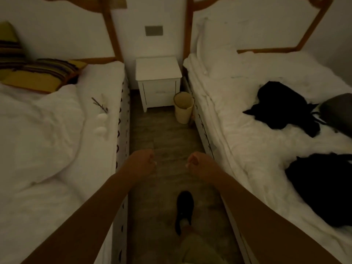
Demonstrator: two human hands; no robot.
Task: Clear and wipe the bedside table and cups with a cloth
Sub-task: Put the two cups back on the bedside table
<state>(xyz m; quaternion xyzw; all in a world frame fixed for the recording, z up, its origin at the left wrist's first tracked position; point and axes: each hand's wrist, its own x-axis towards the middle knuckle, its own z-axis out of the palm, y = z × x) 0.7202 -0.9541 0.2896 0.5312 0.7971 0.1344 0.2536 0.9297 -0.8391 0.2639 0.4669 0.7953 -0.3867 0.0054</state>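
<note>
1. Bedside table [158, 68] stands at the far end of the aisle against the wall, white, between the two beds; from here I see nothing standing on its top.
2. My left hand [143, 161] is held out over the floor [167, 134], fingers curled into a loose fist, and I see nothing in it.
3. My right hand [198, 162] mirrors it just beside, also curled closed with nothing visible inside; the two fists are near each other but apart.
4. Two small white rounded things, which I take for the cups [102, 123], lie on the left bed [57, 130] near its aisle edge, with a thin dark sprig [100, 107] just beyond them. The dim light keeps me from being sure of their shape.
5. A pale bin [183, 107] sits on the floor beside the table's right front corner.
6. Striped cushions [43, 73] rest at the head of the left bed.
7. Dark clothing [282, 109] lies on the right bed [247, 141].
8. A dark shoe [183, 210] shows low in the aisle.
</note>
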